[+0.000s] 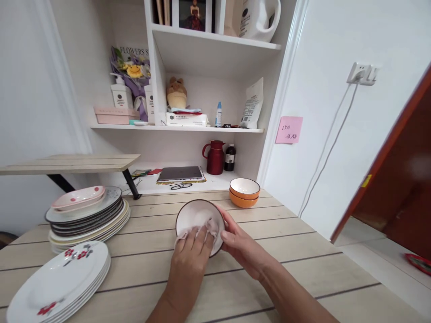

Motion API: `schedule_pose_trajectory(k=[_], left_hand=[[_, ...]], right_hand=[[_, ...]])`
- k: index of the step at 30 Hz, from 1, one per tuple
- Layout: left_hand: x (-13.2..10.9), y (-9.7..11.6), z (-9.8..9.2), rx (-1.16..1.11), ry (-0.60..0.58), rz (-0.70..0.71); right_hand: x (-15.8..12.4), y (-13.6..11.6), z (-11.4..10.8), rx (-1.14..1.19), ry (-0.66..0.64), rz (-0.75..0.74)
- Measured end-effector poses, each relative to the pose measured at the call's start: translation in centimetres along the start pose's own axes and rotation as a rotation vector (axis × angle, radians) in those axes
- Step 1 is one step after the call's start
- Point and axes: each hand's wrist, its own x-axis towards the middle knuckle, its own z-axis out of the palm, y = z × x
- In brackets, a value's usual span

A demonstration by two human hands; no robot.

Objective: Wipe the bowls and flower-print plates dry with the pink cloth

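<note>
A round bowl [189, 214] with a white inside and a dark rim is tilted toward me over the middle of the table. My right hand [239, 242] grips its right side, thumb over the rim and fingers behind. Inside the bowl, my left hand [192, 251] presses a pale pinkish cloth [211, 226] against the surface with its fingers. The bowl's outer side is hidden from view. Two orange bowls [244, 197], white inside, stand nested beyond my right hand.
Stacked plates [87, 226] topped by pink-dotted dishes [79, 196] stand at the left, behind oval floral plates [63, 282]. A small raised shelf [70, 163] stands at the back left. Glasses [182, 186], a laptop [180, 173] and a red jug [214, 157] occupy the cabinet's lowest level.
</note>
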Motion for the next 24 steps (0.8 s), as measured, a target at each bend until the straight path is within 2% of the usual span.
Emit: schedule_pose_trajectory(k=[5, 11, 14, 18, 22, 24], left_hand=[[-0.1, 0.6, 0.2, -0.009, 0.067, -0.134], [0.2, 1.5, 0.1, -0.093, 0.117, -0.083], [0.3, 1.4, 0.0, -0.112, 0.087, -0.040], [0.4, 1.3, 0.1, -0.144, 0.014, 0.071], [0.4, 1.2, 0.6, -0.228, -0.081, 0.127], [0.3, 1.1, 0.7, -0.238, -0.079, 0.153]], right_hand=[[0.7, 2.5, 2.1, 0.108, 0.016, -0.126], [0.9, 3.1, 3.1, -0.058, 0.224, -0.253], [0.9, 2.8, 2.8, -0.028, 0.252, -0.193], [1.0, 2.0, 1.3, -0.026, 0.264, -0.078], [0.7, 0.5, -0.6, -0.065, 0.220, 0.030], [0.4, -0.3, -1.4, -0.109, 0.180, 0.058]])
